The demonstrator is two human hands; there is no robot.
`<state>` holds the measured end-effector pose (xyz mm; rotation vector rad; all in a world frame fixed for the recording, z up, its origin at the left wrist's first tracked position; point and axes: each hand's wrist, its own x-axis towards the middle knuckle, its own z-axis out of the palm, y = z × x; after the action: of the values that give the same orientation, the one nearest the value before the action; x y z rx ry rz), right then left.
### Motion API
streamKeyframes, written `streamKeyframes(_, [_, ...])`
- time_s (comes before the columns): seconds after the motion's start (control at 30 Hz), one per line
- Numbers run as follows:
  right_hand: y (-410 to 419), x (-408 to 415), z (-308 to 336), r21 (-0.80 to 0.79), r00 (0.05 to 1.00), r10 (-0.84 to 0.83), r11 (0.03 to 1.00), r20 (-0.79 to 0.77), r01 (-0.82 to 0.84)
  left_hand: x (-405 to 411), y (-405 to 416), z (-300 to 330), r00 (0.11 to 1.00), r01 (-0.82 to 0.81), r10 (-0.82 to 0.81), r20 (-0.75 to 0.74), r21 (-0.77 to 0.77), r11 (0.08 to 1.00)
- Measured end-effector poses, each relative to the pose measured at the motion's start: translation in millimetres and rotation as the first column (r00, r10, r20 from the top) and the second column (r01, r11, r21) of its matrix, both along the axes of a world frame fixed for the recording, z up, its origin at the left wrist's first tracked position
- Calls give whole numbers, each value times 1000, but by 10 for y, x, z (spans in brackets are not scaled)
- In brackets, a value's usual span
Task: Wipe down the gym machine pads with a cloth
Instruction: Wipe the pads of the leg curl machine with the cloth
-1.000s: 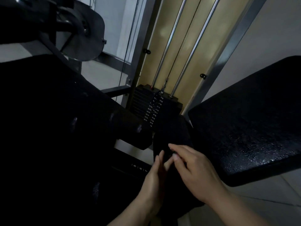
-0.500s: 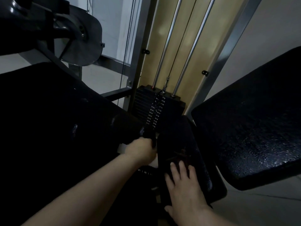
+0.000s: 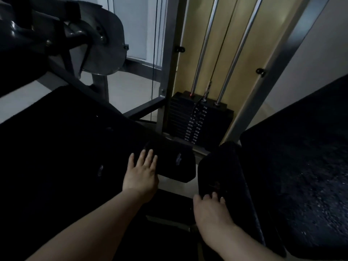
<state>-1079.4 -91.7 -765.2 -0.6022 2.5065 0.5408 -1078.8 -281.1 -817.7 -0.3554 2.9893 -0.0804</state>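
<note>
Black pebbled pad [image 3: 301,166], black weight stack [image 3: 197,119], yellow panel [image 3: 226,44] behind.

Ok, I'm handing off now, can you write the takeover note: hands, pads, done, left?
Left hand: flat, fingers straight, resting on the small black pad.
Right hand: fingers on the near end of the dark narrow pad; too dark to tell a cloth from the pad under it.
Large seat pad lies to the right, weight stack behind.
Done: cannot tell; no pad looks visibly wiped.
Left: confirm the cloth, wipe every pad.
</note>
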Motion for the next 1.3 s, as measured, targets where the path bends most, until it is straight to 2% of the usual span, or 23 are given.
streamKeyframes(0.1, [-103,-187,161,-184,984,-143,970,102,160,-13,-29,33,1000,9,-8,-9,69,998])
streamKeyframes(0.2, [-57,-437,310,-398,919,-291,835,265,380,-60,-146,83,997,69,-66,-29,113,991])
streamKeyframes(0.23, [-9,-504,319,-474,871,-347,737,347,482,-64,-193,85,995,95,-93,-25,115,989])
streamKeyframes(0.27, [46,-542,304,-544,801,-395,590,450,597,-73,-230,79,993,119,-117,-23,115,986])
streamKeyframes(0.33, [129,-548,222,-596,613,-418,189,670,780,-75,-256,76,990,139,-138,-17,124,982])
streamKeyframes(0.37, [162,-519,167,-607,547,-415,-18,727,794,-74,-246,76,991,134,-133,-16,127,983])
streamKeyframes(0.4, [178,-468,127,-633,522,-412,-200,747,748,-74,-228,81,992,126,-125,-14,123,984])
streamKeyframes(0.43, [162,-408,109,-671,535,-416,-338,735,660,-75,-206,91,993,119,-119,-12,115,986])
streamKeyframes(0.47, [114,-337,102,-709,562,-434,-425,705,562,-72,-190,96,993,116,-116,-8,103,988])
streamKeyframes(0.53, [-74,-237,80,-745,628,-418,-489,657,454,-78,-175,100,994,104,-105,2,81,991])
streamKeyframes(0.57, [-211,-247,23,-755,667,-378,-465,642,462,-83,-175,94,995,97,-98,9,72,993])
streamKeyframes(0.6, [-357,-286,-83,-783,710,-345,-381,614,492,-80,-171,77,996,92,-93,14,68,993])
streamKeyframes(0.63, [-514,-359,-236,-807,745,-310,-252,591,535,-76,-168,60,996,91,-92,8,64,994])
streamKeyframes(0.7, [-815,-551,-548,-825,817,-280,124,504,551,-82,-172,52,995,99,-98,-16,47,994])
streamKeyframes(0.73, [-937,-643,-698,-809,851,-329,302,409,505,-88,-173,57,996,92,-92,-12,48,995])
streamKeyframes(0.77, [-1026,-721,-802,-803,882,-379,412,278,430,-99,-176,60,996,86,-86,-3,54,995])
streamKeyframes(0.8, [-1071,-764,-838,-797,894,-409,470,184,379,-103,-175,52,996,90,-90,-2,56,994])
streamKeyframes(0.93, [-1043,-962,-880,-758,910,-411,575,58,308,-110,-153,58,996,84,-86,20,71,994])
streamKeyframes(1.03, [-1006,-1427,-944,-709,906,-422,640,-4,295,-120,-177,24,995,101,-100,-12,89,991])
streamKeyframes(1.17, [-883,-1959,-1052,-736,831,-529,492,170,464,-123,-191,5,992,122,-121,-26,81,989])
streamKeyframes(1.3, [-834,-1712,-1042,-723,835,-538,531,116,442,-125,-192,28,992,129,-130,0,68,989])
